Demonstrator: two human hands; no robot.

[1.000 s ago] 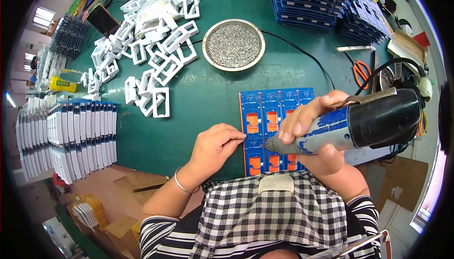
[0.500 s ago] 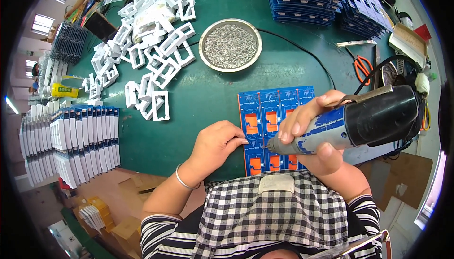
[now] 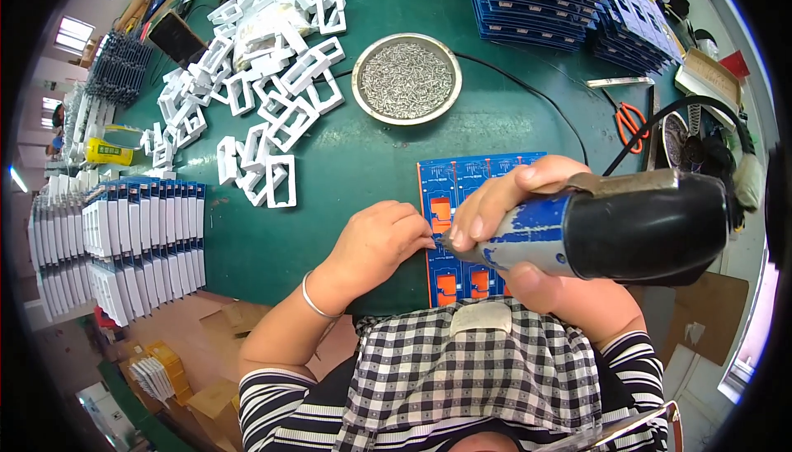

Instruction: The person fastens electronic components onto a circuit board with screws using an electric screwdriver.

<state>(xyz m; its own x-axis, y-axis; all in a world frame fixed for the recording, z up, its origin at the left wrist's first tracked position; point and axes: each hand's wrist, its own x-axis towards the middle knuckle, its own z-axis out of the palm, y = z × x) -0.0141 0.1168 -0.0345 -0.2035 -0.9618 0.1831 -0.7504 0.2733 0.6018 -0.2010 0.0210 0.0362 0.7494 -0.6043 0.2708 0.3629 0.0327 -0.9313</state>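
Across most of frame: green table (image 3: 346,171). Upper left, heap of white plastic frames (image 3: 307,71); upper right, stack of blue boards (image 3: 528,7). Right of centre, power driver (image 3: 606,233), black rear, blue-grey front; long axis nearly level across frame, nose pointing left, dipping slightly at tip. Just below centre, under driver nose: blue panel (image 3: 462,272) with orange patches, lying on table, left edge near vertical; long axis impossible to judge, partly covered. Right hand (image 3: 503,196) wrapped round driver, fingers over top, thumb below. Above centre, metal bowl (image 3: 404,120). Left hand (image 3: 379,242) at panel's left edge, thumb and forefinger tips together; cannot tell if pinching anything. Smallest: screws (image 3: 406,79) filling bowl. Probable step in hand: working driver tip near panel's left edge; contact unclear. Next move likely calls for steady, square tip, left fingertips clear.
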